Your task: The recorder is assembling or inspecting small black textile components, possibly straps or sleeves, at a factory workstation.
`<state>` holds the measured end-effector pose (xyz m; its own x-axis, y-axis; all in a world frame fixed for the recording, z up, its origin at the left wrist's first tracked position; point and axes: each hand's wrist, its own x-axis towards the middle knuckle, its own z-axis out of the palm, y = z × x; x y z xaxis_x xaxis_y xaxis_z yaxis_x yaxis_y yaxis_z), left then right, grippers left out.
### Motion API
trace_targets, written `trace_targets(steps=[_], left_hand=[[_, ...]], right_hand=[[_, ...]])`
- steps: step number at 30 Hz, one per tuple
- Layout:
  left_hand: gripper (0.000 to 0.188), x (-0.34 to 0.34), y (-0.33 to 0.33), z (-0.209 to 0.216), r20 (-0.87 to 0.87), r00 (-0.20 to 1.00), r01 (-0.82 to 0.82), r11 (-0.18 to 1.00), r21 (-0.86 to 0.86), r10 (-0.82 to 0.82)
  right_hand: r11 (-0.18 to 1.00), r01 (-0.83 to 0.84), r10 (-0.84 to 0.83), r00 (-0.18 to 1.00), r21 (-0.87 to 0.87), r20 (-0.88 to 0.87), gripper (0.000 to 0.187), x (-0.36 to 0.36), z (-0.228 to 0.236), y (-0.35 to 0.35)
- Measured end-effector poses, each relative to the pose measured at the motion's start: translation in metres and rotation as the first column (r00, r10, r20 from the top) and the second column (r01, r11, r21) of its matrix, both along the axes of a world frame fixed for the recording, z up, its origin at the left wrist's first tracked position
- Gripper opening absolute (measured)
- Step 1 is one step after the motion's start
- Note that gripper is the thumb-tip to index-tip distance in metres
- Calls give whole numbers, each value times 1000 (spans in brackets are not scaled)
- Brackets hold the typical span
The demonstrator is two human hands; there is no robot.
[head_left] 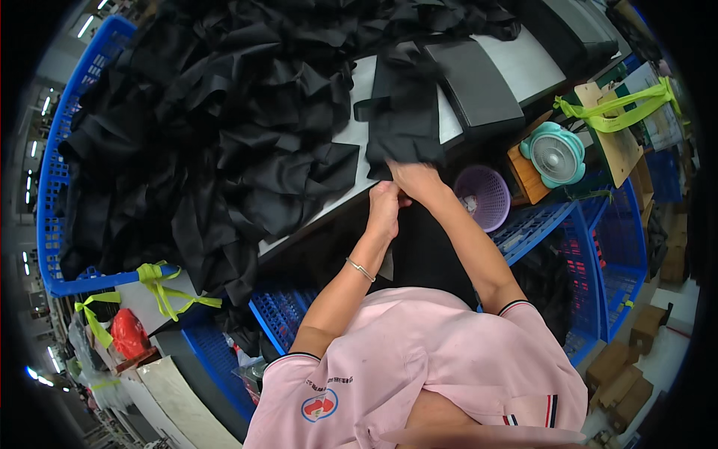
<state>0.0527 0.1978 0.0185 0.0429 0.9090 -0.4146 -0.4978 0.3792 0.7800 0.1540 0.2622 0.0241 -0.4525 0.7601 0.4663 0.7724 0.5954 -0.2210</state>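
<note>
The black cloth piece [404, 123] lies on the white table [520, 63], directly beyond both hands. The right hand [413, 179], blurred, overlaps the piece's near edge; its grip cannot be determined. The left hand [384, 206] is just left and nearer, fingers curled; whether they hold anything cannot be determined. A black cloth heap [224, 112] lies to the left.
</note>
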Motion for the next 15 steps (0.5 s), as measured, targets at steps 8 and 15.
trace_targets(steps=[8, 15], left_hand=[[28, -24, -22, 32, -457, 830, -137, 912, 387, 318], [18, -49, 42, 52, -782, 451, 43, 866, 499, 429]], right_hand=[[892, 206, -206, 977, -402, 44, 32, -1, 14, -3], [922, 256, -208, 961, -291, 185, 27, -22, 17, -4]])
